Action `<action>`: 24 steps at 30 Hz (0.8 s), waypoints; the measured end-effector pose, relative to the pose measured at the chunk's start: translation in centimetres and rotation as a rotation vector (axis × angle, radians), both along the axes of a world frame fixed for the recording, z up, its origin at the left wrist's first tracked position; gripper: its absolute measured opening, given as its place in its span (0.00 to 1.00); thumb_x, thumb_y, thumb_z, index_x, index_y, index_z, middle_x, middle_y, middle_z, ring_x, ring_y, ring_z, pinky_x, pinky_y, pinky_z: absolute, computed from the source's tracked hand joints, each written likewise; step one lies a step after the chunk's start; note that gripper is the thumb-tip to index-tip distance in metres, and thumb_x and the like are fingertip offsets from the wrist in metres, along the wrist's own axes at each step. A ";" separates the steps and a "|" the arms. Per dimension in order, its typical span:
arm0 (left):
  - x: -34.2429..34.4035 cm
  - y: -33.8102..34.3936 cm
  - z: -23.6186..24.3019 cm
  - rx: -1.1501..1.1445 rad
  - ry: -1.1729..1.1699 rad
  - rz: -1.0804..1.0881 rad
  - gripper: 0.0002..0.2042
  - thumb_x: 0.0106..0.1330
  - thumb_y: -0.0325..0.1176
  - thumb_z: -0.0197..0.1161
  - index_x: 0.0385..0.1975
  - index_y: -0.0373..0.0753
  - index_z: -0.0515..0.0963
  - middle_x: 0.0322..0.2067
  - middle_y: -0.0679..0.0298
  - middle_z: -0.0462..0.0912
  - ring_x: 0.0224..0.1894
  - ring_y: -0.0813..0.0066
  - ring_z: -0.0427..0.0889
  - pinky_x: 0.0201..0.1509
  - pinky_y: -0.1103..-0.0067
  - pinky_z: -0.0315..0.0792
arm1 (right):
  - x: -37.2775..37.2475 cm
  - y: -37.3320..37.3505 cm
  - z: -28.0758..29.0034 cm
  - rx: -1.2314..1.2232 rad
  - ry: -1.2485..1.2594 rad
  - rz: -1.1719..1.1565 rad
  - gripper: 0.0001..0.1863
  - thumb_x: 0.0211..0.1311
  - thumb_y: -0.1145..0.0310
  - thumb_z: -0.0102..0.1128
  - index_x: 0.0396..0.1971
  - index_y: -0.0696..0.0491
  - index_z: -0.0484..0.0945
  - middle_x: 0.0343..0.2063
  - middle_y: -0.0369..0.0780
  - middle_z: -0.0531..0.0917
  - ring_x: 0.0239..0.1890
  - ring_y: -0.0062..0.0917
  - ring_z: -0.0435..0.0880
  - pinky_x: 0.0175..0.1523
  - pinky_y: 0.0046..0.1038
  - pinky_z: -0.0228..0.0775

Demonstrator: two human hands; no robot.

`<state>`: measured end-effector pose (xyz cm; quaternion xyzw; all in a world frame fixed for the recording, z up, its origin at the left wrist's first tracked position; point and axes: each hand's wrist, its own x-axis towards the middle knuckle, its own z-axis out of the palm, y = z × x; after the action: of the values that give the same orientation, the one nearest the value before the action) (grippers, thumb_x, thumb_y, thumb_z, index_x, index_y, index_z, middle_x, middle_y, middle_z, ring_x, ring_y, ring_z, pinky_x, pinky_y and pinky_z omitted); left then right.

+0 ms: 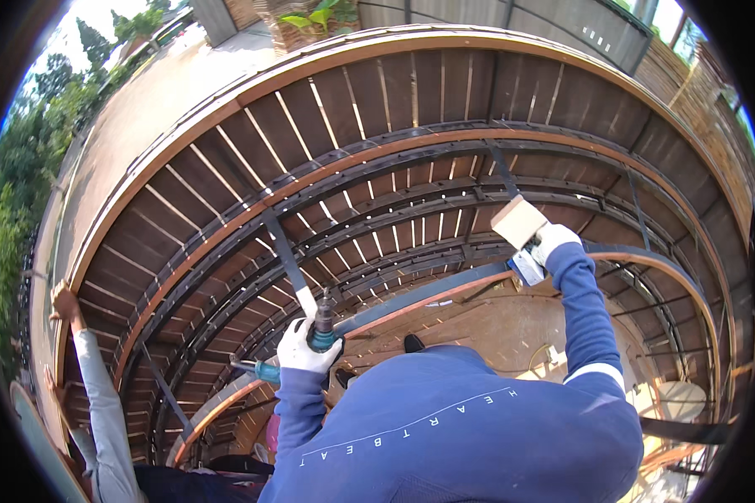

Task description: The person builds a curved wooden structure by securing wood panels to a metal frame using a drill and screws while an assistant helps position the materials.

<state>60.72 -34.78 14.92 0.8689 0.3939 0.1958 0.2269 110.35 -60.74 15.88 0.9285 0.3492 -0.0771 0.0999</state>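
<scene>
My left hand (309, 345), in a white glove, is closed around a teal and black power drill (322, 329). The drill's dark front end points away from me, beside a pale-ended metal strut (287, 258) of the curved frame. Over at the right, my gloved right hand (554, 241) grips a beige, box-like block (518, 221). A small blue and white item (527, 268) shows just below that hand; whether the two are one piece, I cannot tell. Both hands are above the inner curved rail (428, 295). My right fingers are partly hidden.
A tall curved structure of dark slats (327, 113) and rails surrounds me, its outer rim (445, 38) farthest off. At the left, another person's hand (65, 303) rests on that rim, their grey sleeve (109, 411) below. Brown floor (478, 327) shows inside the inner rail.
</scene>
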 end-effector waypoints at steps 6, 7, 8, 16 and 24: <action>0.8 0.4 -1.5 -0.052 0.172 0.026 0.26 0.52 0.54 0.75 0.46 0.43 0.83 0.44 0.56 0.84 0.50 0.53 0.84 0.57 0.62 0.78 | 1.5 -2.2 -3.3 0.143 -0.083 0.131 0.12 0.56 0.64 0.67 0.39 0.50 0.90 0.35 0.50 0.89 0.40 0.48 0.89 0.49 0.44 0.81; 0.8 0.5 -1.2 -0.088 0.182 0.041 0.26 0.52 0.54 0.75 0.46 0.44 0.82 0.45 0.56 0.84 0.50 0.53 0.84 0.57 0.62 0.78 | 1.1 -2.2 -3.2 0.123 -0.101 0.154 0.12 0.56 0.64 0.66 0.38 0.50 0.90 0.35 0.51 0.89 0.40 0.48 0.89 0.48 0.44 0.81; 0.6 0.4 -0.9 -0.132 0.191 0.048 0.25 0.53 0.54 0.75 0.46 0.44 0.82 0.46 0.55 0.84 0.51 0.53 0.84 0.57 0.62 0.78 | 0.8 -1.9 -3.1 0.096 -0.119 0.171 0.11 0.57 0.65 0.65 0.37 0.51 0.90 0.35 0.51 0.89 0.39 0.48 0.89 0.48 0.45 0.81; 0.3 0.6 -0.6 -0.166 0.209 0.098 0.24 0.55 0.55 0.72 0.43 0.44 0.82 0.44 0.54 0.85 0.47 0.51 0.86 0.55 0.63 0.79 | 0.1 -2.0 -2.3 0.221 -0.080 0.144 0.10 0.59 0.69 0.61 0.37 0.54 0.87 0.36 0.52 0.88 0.42 0.49 0.87 0.49 0.47 0.78; 0.2 0.0 -0.5 -0.140 0.175 0.102 0.23 0.54 0.54 0.73 0.42 0.44 0.82 0.43 0.55 0.84 0.47 0.52 0.85 0.53 0.62 0.79 | -0.4 -3.6 1.2 0.585 -0.058 -0.086 0.09 0.59 0.76 0.66 0.40 0.58 0.82 0.38 0.47 0.85 0.44 0.38 0.85 0.53 0.36 0.76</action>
<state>60.97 -34.74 14.47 0.8434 0.4687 0.1027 0.2416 109.93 -64.37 17.04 0.9337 0.3139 0.0493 -0.1652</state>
